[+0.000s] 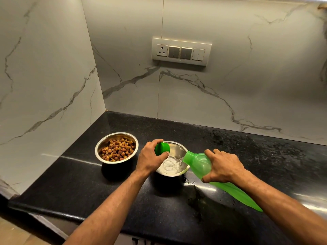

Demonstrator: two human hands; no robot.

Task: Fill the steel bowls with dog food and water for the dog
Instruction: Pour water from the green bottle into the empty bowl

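We pour water — right hand (224, 167) gripping the bottle (200, 165), left hand (152, 156) pinching the cap (161, 148) — into the bowl (177, 151) between them; next, stop before overflow.

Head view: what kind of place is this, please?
Probably a home kitchen: a black stone counter, marble-look wall tiles, and a switch panel with a socket above the counter.

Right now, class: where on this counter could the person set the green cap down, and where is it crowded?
Bare counter lies left of and in front of the food bowl, and behind both bowls toward the wall. It is crowded around the water bowl, where the left hand holds the cap and the right hand tilts the bottle.
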